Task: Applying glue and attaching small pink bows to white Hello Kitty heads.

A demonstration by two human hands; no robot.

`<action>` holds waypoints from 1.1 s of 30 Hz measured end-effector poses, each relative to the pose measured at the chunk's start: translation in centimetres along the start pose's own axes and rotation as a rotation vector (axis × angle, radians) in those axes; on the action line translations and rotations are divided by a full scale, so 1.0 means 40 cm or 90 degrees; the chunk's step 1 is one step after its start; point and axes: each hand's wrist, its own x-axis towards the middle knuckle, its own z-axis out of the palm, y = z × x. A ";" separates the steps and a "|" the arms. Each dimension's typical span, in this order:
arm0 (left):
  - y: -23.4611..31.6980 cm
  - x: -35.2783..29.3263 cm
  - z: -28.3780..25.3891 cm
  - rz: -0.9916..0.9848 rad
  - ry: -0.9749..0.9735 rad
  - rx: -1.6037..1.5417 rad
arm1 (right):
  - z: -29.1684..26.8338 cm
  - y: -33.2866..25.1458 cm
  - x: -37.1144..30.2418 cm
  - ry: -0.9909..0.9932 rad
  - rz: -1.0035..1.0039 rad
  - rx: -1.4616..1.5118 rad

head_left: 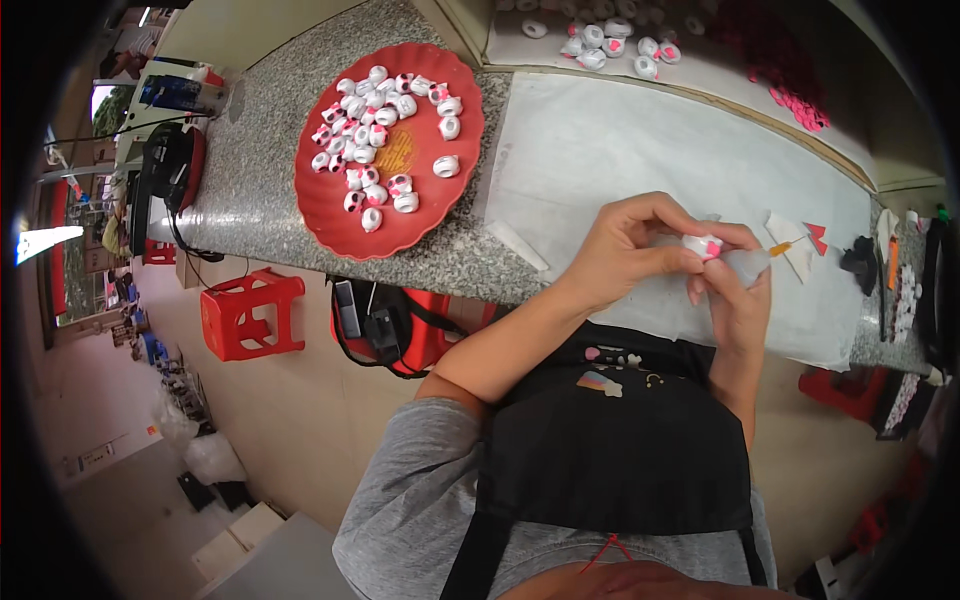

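Note:
Over the white work sheet my two hands meet. Between the thumb and fingers of my left hand (632,248) is a small white bead-like figure (700,244) with a pink spot on it. My right hand (738,300) is closed around a small translucent squeeze bottle (746,265); its thin orange tip points to the right, away from the figure. Fingertips of my right hand also come up against the figure, and partly hide it. A red scalloped plate (440,205) at the left carries many similar white figures with pink and black details.
White paper (590,150) covers part of the speckled stone counter (260,150). Paper scraps (795,250) and a black lump (858,262) lie at the right. More white figures (592,38) and pink pieces (800,108) occupy the shelf behind. Red stools (252,315) stand below.

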 end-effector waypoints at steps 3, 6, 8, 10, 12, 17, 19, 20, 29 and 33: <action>0.079 -0.020 -0.027 0.208 0.172 0.150 | 0.001 0.001 0.012 -0.050 -0.002 -0.095; 0.196 -0.031 -0.105 0.503 0.512 0.660 | -0.028 0.007 0.013 0.006 -0.079 -0.174; 0.226 -0.001 -0.098 0.530 0.563 0.690 | -0.030 0.000 0.007 0.052 -0.081 -0.138; 0.235 0.065 -0.080 0.458 0.298 0.926 | -0.041 -0.008 -0.002 0.097 -0.084 -0.101; 0.191 0.145 -0.060 0.293 0.181 0.846 | -0.053 -0.010 -0.010 0.012 -0.107 -0.072; 0.082 0.293 -0.097 0.111 0.197 1.259 | -0.053 -0.025 -0.034 0.051 -0.087 -0.124; 0.070 0.294 -0.113 0.201 0.179 1.232 | -0.064 -0.032 -0.042 0.066 -0.096 -0.131; 0.069 0.294 -0.116 0.285 0.166 1.203 | -0.074 -0.035 -0.044 0.070 -0.103 -0.146; 0.077 0.103 -0.003 0.011 0.116 0.364 | -0.089 -0.042 -0.035 0.102 -0.099 -0.115; 0.047 0.063 0.020 0.009 0.134 0.140 | -0.079 -0.045 -0.037 0.100 -0.098 -0.131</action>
